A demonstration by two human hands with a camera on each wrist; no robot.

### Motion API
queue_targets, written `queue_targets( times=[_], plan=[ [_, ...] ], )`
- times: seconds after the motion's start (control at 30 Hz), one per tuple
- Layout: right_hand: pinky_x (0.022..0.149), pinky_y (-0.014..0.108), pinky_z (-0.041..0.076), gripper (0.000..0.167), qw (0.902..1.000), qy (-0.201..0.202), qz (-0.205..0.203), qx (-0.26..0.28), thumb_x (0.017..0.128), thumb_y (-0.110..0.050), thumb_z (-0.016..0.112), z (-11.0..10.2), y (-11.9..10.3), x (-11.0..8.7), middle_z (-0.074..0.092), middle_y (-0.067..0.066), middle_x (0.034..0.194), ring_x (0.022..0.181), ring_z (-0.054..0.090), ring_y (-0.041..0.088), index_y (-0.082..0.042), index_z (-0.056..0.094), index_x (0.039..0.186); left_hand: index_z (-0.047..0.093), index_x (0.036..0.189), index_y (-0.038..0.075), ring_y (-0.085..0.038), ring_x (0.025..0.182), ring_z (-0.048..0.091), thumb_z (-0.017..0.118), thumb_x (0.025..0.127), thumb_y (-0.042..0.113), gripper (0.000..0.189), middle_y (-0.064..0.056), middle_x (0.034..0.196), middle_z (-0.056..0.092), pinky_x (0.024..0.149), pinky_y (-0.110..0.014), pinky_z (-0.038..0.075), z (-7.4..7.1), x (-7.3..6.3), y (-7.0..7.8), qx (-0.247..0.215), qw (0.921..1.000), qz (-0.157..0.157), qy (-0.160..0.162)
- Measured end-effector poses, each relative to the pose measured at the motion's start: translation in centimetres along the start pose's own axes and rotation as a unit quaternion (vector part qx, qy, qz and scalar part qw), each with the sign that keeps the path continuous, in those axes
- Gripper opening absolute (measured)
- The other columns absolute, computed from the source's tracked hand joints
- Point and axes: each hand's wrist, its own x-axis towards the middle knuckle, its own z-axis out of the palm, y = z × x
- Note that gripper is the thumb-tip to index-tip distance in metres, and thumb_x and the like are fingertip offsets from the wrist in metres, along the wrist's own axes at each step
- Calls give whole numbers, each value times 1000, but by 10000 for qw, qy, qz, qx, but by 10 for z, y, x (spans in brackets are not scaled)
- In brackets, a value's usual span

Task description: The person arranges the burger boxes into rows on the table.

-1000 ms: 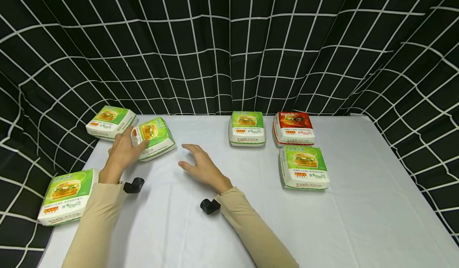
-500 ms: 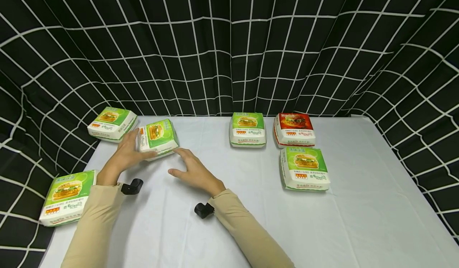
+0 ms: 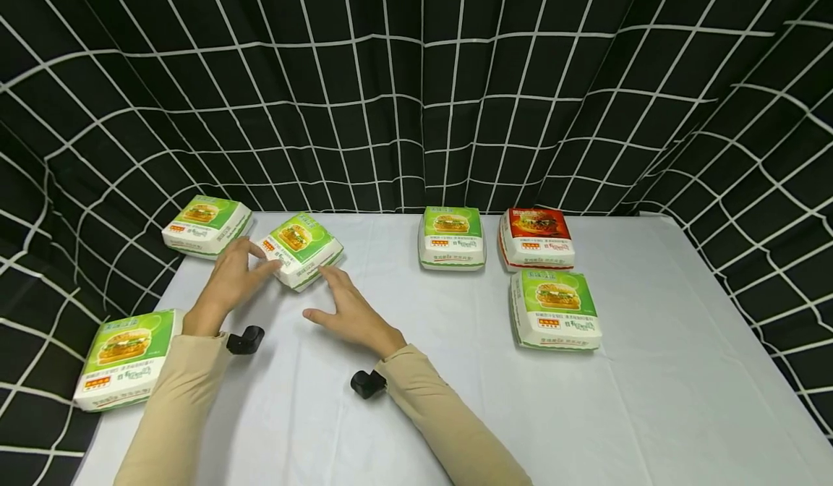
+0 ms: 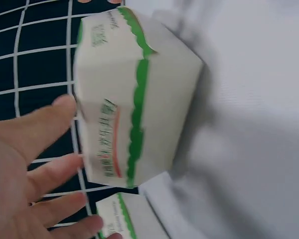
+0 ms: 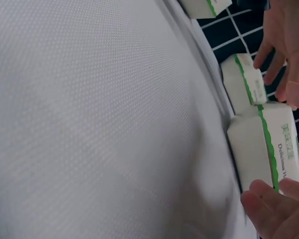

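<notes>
A green-and-white burger box (image 3: pixel 301 247) sits turned at an angle near the table's back left. My left hand (image 3: pixel 228 276) is at its left side, thumb and fingertips right at the near left corner. In the left wrist view, the box (image 4: pixel 109 104) shows its white side, with extended left fingers (image 4: pixel 60 169) alongside. My right hand (image 3: pixel 354 316) reaches to the near right side, its index fingertip at the box edge and its thumb spread away. The right wrist view shows right fingertips (image 5: pixel 269 199) at the box's lower end.
Green boxes stand at the back left (image 3: pixel 207 226) and left edge (image 3: pixel 126 359). To the right are a green box (image 3: pixel 452 239), a red box (image 3: pixel 535 239) and another green box (image 3: pixel 555 309). A white cloth (image 3: pixel 442 370) covers the table; a black gridded curtain (image 3: pixel 416 95) surrounds it.
The angled burger box has shifted right and turned counter-clockwise. My right hand has moved left to its edge; my left hand has moved slightly right and is less over the box.
</notes>
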Motion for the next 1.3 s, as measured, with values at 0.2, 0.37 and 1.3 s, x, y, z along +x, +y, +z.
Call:
queue_targets(
  times=[0.2,0.37,1.3],
  plan=[
    [123,40,26,79,10000,48,-1,-61,94,-32,66,0,2,1,20,11,165,151,26,24,-8,24,157,13,155,-6,-55,145,16,66,94,39,92,-36,158,13,115,-70,19,3,10,-4,-177,9993,-91,-313],
    [124,40,24,80,9999,161,-33,-19,95,-30,66,-2,2,2,16,12,166,153,21,23,-8,22,158,7,156,-7,-53,146,18,66,92,49,103,-36,159,14,116,-68,19,4,15,-2,-166,9964,-118,-817],
    [123,43,26,69,9947,986,-291,-105,97,-16,62,-22,22,-29,29,19,158,150,28,29,-1,26,153,31,150,-4,-38,112,52,71,91,40,84,-30,140,42,92,-50,47,35,-25,34,-335,9967,450,-583]
  ],
)
